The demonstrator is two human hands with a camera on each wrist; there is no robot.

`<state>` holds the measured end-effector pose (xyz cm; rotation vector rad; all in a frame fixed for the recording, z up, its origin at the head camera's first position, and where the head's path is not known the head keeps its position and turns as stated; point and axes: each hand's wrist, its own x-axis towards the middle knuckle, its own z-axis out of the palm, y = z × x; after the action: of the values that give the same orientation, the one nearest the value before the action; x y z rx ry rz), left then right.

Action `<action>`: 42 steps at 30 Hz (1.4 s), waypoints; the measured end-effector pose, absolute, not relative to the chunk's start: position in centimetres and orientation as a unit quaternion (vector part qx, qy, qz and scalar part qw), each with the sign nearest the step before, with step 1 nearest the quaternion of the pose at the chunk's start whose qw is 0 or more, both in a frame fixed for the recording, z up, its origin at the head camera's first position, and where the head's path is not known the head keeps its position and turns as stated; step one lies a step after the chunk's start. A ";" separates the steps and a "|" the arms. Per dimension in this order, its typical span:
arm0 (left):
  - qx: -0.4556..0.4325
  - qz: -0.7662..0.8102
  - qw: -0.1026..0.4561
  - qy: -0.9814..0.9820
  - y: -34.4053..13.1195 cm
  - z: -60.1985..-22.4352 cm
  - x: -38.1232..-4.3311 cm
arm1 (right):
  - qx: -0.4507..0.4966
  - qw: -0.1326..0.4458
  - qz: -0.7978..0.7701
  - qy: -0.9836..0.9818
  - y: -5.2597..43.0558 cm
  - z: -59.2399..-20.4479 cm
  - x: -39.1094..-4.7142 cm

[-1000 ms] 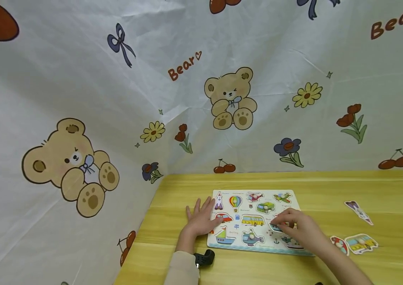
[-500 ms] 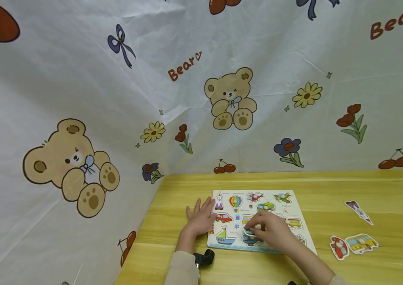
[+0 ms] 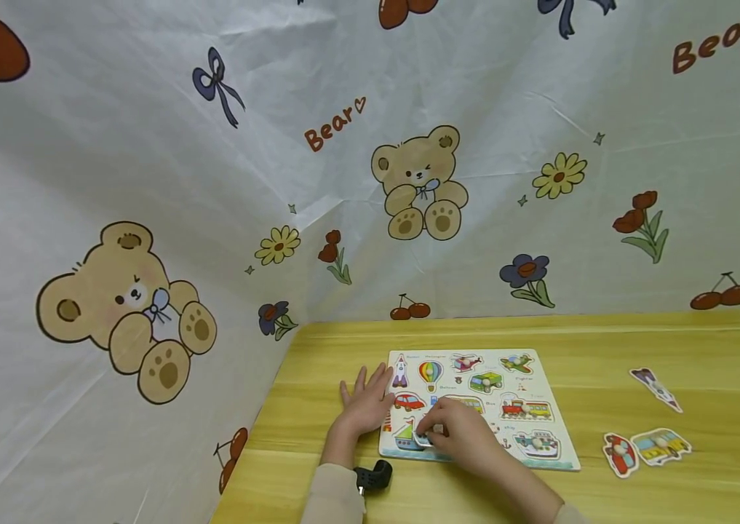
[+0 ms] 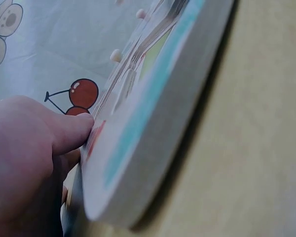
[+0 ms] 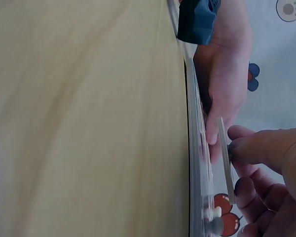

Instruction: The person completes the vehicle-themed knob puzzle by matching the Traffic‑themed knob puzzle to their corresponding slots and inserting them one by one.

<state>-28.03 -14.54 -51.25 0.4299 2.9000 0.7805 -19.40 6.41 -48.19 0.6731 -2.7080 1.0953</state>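
My left hand (image 3: 366,409) rests at the left edge of a wooden peg puzzle board (image 3: 535,387), fingers spread, with the thumb at the board's edge in the left wrist view. Fingertips of my right hand (image 3: 466,435) pinch a thin flat puzzle piece (image 5: 226,163) by the knob on its back. In the right wrist view the piece stands on edge, apart from the board's face. Seen from the head, it overlaps the sailboat picture (image 3: 405,437) at the board's lower left. A little white and blue shows of it; its picture is mostly hidden by the fingers.
Loose on the table (image 3: 723,378), right of the board, lie a rocket piece (image 3: 656,389), a red piece (image 3: 621,455) and a yellow bus piece (image 3: 661,446). Behind the table hangs a bear-print cloth (image 3: 245,175). A black wrist device (image 3: 375,476) sits by the left wrist.
My right hand has carried the piece leftward across the board, from near the train and ship pictures to the sailboat, uncovering the right side. My left hand has stayed in place.
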 end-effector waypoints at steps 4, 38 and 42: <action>0.141 0.254 0.055 0.955 -14.6 -51.2 -27.9 | 0.229 0.102 0.322 -0.913 5.3 -48.3 -19.4; 0.144 0.251 0.051 0.956 -14.3 -50.9 -27.9 | 0.260 0.081 0.290 -0.918 2.9 -48.5 -19.9; 0.144 0.249 0.051 0.956 -14.4 -50.9 -27.9 | 0.262 0.076 0.294 -0.916 3.0 -48.4 -19.8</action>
<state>-27.91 -14.35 -50.91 0.4380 2.9104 0.7571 -19.79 3.00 -48.45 0.7868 -2.7463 0.8820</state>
